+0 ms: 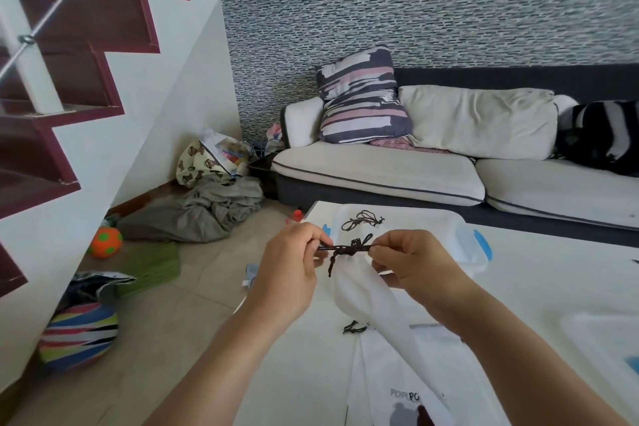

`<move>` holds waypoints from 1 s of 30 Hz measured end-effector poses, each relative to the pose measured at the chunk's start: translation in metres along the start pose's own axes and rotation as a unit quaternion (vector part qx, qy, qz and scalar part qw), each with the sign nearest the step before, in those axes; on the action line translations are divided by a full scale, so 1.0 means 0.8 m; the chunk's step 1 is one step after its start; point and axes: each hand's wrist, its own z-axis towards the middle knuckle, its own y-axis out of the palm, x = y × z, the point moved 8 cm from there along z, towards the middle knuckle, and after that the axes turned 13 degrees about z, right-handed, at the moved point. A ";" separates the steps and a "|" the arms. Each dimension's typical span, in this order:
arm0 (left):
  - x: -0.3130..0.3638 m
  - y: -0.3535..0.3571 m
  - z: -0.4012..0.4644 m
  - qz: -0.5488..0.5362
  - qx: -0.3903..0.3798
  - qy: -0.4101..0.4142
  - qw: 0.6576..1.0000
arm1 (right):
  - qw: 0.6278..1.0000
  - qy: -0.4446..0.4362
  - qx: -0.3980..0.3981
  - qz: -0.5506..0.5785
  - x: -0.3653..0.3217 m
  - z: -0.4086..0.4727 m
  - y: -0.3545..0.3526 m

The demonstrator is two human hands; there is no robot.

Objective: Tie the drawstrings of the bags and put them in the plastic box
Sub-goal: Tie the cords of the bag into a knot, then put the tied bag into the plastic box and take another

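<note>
A white drawstring bag [359,290] hangs in the air over the white table [553,287]. Its dark drawstring [345,248] is stretched sideways into a knot between my hands. My left hand [290,263] pinches the left end of the string. On the right end my right hand [411,259] pinches too. Behind the hands stands a clear plastic box [463,245] with blue clips, and a white bag with a tied dark string [363,220] lies in it. Another white bag [397,384] with a grey print lies flat on the table below.
A clear lid [608,339] lies on the table at the right. Beyond the table is a sofa [380,173] with cushions. On the floor at the left lie grey cloth [193,211], an orange ball [103,242], a striped ball [77,335] and a staircase.
</note>
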 end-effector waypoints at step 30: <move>-0.030 0.071 0.006 -0.195 -0.074 -0.231 0.950 | 0.814 -0.367 0.290 -0.344 -0.109 0.039 -0.062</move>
